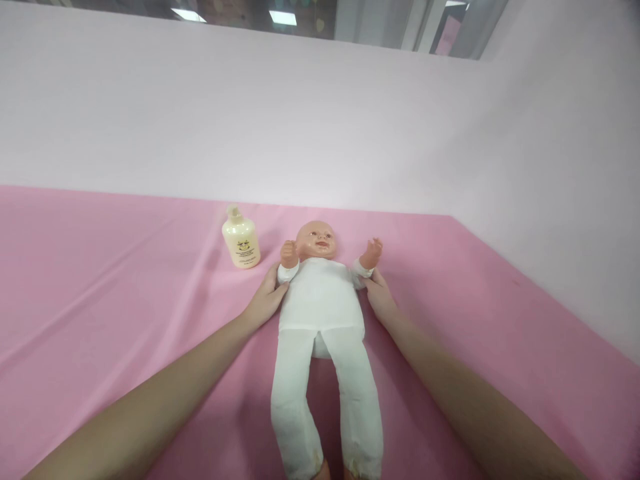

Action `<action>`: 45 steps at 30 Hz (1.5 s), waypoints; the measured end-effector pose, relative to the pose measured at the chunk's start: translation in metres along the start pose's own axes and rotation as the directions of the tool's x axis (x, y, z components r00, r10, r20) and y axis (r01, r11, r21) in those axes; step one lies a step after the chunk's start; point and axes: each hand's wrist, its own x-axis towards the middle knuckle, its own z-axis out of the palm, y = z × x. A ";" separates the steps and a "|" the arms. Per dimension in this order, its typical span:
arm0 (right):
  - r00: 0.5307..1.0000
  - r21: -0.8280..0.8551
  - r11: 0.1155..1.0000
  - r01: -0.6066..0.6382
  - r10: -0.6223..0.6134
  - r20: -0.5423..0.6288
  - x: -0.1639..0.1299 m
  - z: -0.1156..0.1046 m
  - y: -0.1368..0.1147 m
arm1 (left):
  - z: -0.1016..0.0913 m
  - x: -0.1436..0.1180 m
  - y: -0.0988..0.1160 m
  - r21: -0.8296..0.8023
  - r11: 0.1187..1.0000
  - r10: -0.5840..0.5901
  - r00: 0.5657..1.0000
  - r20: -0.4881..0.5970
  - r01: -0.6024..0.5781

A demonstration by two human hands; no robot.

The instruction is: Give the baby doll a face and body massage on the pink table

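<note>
The head view looks down on a doll (320, 300) lying on its back on a pink sheet (100, 280), head away from the person and legs towards them. It wears a white suit; both small arms are raised beside its head.

The left hand (265, 300) rests against the doll's side just under its raised arm, fingers stretched out and together, the thumb up near the doll's shoulder. It presses flat on the body rather than closing round it. The right hand (380, 297) lies against the other side of the doll, under the other arm, fingers likewise laid along the suit. How far its fingers curl behind the doll cannot be told from here. Both forearms run in from the bottom corners of the view, bare, with the doll's legs between them.

A cream bottle (241, 240) with a printed label stands upright on the sheet, near the doll's head and beyond the left hand, apart from both. Behind the sheet rises a pale pink wall (320, 120), and a second wall closes the right side
</note>
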 end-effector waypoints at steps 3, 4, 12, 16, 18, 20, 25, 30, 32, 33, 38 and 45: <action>1.000 -0.008 1.000 0.007 -0.007 0.016 0.000 0.000 0.000 | 0.000 0.000 -0.001 0.002 1.000 -0.001 1.000 0.004 0.001; 1.000 -0.010 1.000 0.015 -0.014 0.024 0.000 0.001 0.000 | 0.000 0.000 -0.001 0.002 1.000 0.000 1.000 0.004 0.000; 1.000 -0.045 0.999 -0.006 0.007 0.029 0.000 0.002 0.000 | 0.000 0.000 -0.001 0.000 1.000 -0.002 1.000 -0.003 0.002; 1.000 -0.075 0.997 0.007 -0.005 0.028 0.001 0.001 0.003 | 0.000 0.000 -0.001 0.004 1.000 0.000 1.000 -0.001 0.000; 1.000 -0.095 0.995 0.009 -0.006 0.028 0.002 0.000 0.005 | 0.000 0.000 -0.001 0.014 1.000 -0.003 1.000 -0.005 0.003; 1.000 -0.109 0.994 0.012 -0.009 0.030 0.002 -0.001 0.007 | -0.001 0.001 -0.001 0.020 1.000 0.000 1.000 -0.004 0.000; 1.000 -0.110 0.994 -0.008 0.010 0.016 0.003 -0.003 0.010 | -0.001 0.000 0.000 0.021 1.000 0.001 1.000 0.001 -0.001; 1.000 -0.116 0.993 -0.008 0.010 0.011 0.005 -0.004 0.014 | 0.000 -0.001 0.003 0.022 1.000 -0.011 1.000 -0.001 0.011; 1.000 -0.122 0.993 -0.002 0.003 0.011 0.005 -0.004 0.014 | 0.000 -0.001 0.004 0.025 1.000 -0.009 1.000 -0.001 0.009; 1.000 -0.126 0.992 -0.002 0.003 0.009 0.005 -0.004 0.014 | 0.000 -0.001 0.004 0.026 1.000 -0.007 1.000 -0.001 0.007; 1.000 -0.127 0.992 -0.014 0.014 0.000 0.003 -0.003 0.011 | 0.000 0.000 0.004 0.043 0.999 -0.018 1.000 -0.007 0.019; 1.000 -0.144 0.990 0.015 -0.012 0.021 0.004 -0.004 0.013 | 0.000 0.000 0.005 0.046 0.999 -0.010 1.000 0.004 0.010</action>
